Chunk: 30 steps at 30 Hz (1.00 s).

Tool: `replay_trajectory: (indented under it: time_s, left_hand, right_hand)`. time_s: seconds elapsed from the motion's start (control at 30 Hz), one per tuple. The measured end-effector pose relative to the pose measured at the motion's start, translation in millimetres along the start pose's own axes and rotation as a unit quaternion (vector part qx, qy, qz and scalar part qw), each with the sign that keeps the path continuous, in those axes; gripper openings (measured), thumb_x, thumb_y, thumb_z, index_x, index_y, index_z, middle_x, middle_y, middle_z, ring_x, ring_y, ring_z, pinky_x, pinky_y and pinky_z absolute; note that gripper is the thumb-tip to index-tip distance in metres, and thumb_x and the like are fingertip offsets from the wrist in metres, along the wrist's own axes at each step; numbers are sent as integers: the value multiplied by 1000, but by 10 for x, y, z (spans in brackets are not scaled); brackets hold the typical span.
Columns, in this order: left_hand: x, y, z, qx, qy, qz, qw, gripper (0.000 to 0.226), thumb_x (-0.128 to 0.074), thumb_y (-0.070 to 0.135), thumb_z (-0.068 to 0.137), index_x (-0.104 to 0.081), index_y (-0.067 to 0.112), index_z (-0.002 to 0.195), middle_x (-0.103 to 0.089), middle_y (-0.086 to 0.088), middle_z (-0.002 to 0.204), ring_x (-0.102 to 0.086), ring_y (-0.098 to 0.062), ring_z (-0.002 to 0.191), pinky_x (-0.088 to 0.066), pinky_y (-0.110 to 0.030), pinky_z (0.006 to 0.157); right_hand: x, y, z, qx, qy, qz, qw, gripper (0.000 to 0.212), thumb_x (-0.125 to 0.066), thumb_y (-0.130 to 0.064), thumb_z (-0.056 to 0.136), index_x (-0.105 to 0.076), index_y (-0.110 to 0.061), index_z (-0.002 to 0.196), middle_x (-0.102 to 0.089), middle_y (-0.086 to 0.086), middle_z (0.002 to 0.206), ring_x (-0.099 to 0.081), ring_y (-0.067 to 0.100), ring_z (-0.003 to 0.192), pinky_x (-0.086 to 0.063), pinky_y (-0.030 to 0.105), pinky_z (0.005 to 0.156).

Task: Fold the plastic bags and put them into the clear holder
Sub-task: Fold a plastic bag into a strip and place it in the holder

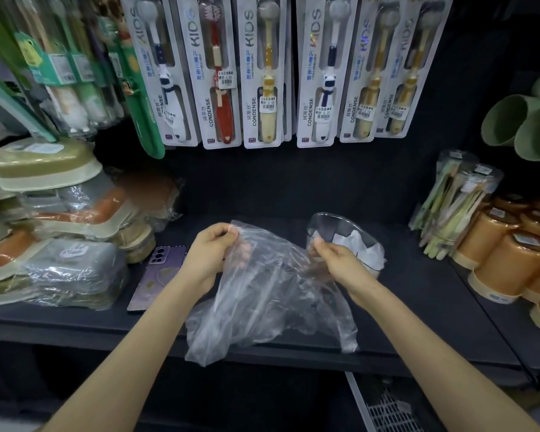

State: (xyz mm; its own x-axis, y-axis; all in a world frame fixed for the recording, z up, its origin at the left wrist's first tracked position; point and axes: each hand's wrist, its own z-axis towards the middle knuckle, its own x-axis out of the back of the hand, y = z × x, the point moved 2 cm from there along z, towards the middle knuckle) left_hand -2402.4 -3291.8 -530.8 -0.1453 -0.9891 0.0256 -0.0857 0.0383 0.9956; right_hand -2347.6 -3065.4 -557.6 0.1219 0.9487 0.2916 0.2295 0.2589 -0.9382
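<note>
A clear, crumpled plastic bag [268,294] hangs over the front of a black shelf [418,307]. My left hand [209,254] pinches its upper left edge, fingers curled behind the film. My right hand [337,263] pinches the upper right edge. Just behind my right hand stands the clear holder [340,232], with folded whitish plastic inside it; its lower front is hidden by my hand.
A purple phone [159,275] lies face down left of my left hand. Wrapped soap boxes [60,232] are stacked at left. Orange cups [512,257] and a pack of toothbrushes [452,207] stand at right. Kids toothbrush packs [262,73] hang above.
</note>
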Motion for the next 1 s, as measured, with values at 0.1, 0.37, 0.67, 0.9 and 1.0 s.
replay_trajectory:
  time_s: [0.1, 0.37, 0.67, 0.9, 1.0]
  left_hand:
    - [-46, 22, 12, -8, -1, -43, 999, 25, -48, 11, 100, -61, 9, 79, -64, -1, 67, -61, -15, 62, -52, -31, 63]
    - [167, 188, 154, 87, 29, -146, 985, 28, -50, 30, 100, -60, 4, 105, -65, -15, 95, -67, -22, 78, -54, -32, 66]
    - [209, -115, -332, 128, -7, 101, 987, 65, -59, 65, 78, -69, 7, 105, -74, -10, 96, -70, -21, 88, -56, -30, 70]
    - [176, -356, -284, 126, 60, -12, 990, 8, -57, 4, 94, -62, 4, 88, -67, -9, 74, -64, -13, 55, -51, -22, 45]
    - [186, -391, -234, 182, 27, -120, 975, 14, -51, -2, 94, -61, -1, 104, -69, -14, 90, -67, -21, 73, -55, -26, 49]
  right_hand:
    - [48, -85, -48, 15, -73, 5, 997, 50, -46, -63, 87, -60, -29, 121, -68, -10, 111, -61, 3, 105, -45, 25, 96]
    - [284, -253, -19, 44, 31, 89, 995, 6, -69, -9, 85, -69, -7, 80, -51, -2, 54, -39, 6, 44, -35, 15, 41]
    - [162, -436, 359, -18, 117, 109, 987, 17, -64, -4, 88, -59, -4, 72, -39, 5, 55, -30, 11, 45, -22, 21, 39]
    - [93, -477, -106, 240, 318, -238, 886, 47, -56, -44, 88, -62, -12, 122, -64, 5, 113, -57, 25, 103, -46, 37, 89]
    - [-73, -294, -464, 304, 234, -239, 892, 54, -51, -55, 82, -66, -15, 115, -65, -2, 115, -57, 17, 107, -42, 28, 93]
